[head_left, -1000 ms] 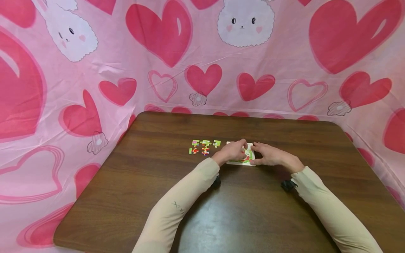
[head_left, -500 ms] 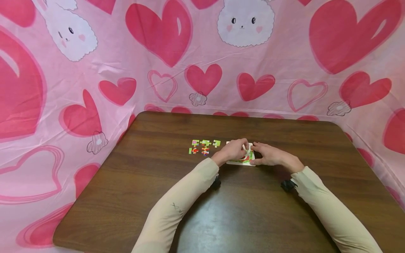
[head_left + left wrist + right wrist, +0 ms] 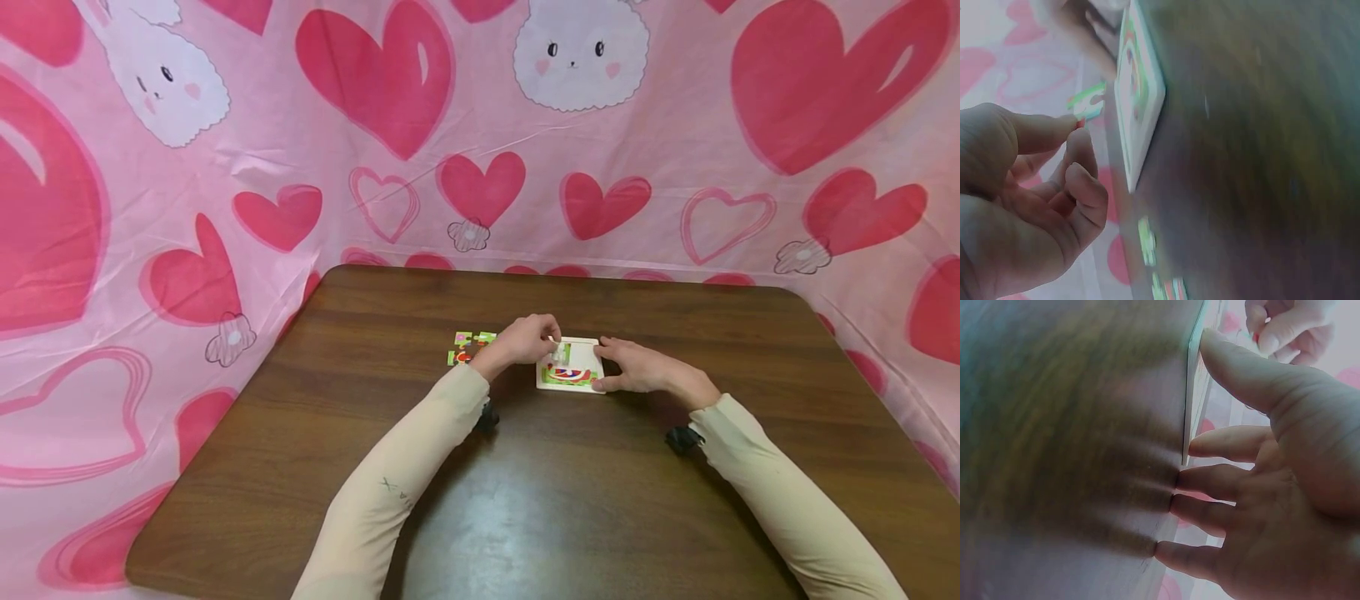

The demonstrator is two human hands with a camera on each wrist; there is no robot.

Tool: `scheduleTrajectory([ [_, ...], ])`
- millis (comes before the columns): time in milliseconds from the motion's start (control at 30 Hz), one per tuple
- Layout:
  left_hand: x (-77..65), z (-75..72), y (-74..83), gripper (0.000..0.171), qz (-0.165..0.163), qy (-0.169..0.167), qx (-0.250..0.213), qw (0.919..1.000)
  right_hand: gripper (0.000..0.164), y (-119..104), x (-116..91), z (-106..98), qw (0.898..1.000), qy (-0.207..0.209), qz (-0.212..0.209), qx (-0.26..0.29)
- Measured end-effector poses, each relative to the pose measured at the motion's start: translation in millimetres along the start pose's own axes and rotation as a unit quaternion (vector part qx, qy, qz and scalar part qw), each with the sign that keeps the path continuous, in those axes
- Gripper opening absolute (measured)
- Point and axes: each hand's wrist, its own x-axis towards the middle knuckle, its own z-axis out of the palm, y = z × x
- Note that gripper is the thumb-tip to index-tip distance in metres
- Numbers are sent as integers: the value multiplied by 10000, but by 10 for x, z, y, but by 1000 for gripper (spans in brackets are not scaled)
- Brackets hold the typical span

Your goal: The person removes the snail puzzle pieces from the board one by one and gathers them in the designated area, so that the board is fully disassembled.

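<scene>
A puzzle piece (image 3: 1090, 100) is in the air over the left part of a white puzzle tray (image 3: 585, 357), pinched between thumb and forefinger of the left hand (image 3: 522, 339), its grip together on it. Fitted pieces (image 3: 572, 375) in red, green, white and blue fill the tray's near side; its upper right is bare white. The right hand (image 3: 637, 367) has its grip apart, thumb and forefinger touching the tray's right side, other fingertips on the brown tabletop (image 3: 585, 492). Left of the tray lie loose pieces (image 3: 464, 338), partly blocked by the left hand. Heart-printed pink cloth (image 3: 667, 108) stands behind.
</scene>
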Motion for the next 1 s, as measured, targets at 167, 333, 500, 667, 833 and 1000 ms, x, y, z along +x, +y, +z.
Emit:
scheduleTrajectory([
  [167, -53, -153, -156, 7, -61, -124, -328, 9994, 75, 3, -9, -9, 10000, -3, -8, -12],
  [333, -117, -265, -298, 8, -166, -154, -472, 9986, 78, 3, -8, -8, 10000, -21, 33, -34],
  [500, -184, -308, -427, 9, -408, -249, -735, 9962, 76, -2, -4, -9, 10000, -23, 25, -41],
  [667, -237, -333, -511, 9, -561, -389, -889, 9937, 74, -3, -3, -7, 10000, -31, 30, -34],
  [833, -258, -337, -567, 6, -685, -493, -1062, 9907, 73, -6, -1, -4, 10000, -15, 22, -28],
  [1000, -260, -322, -605, 6, -778, -544, -1086, 9895, 74, -9, -1, -5, 10000, -45, 62, -35],
])
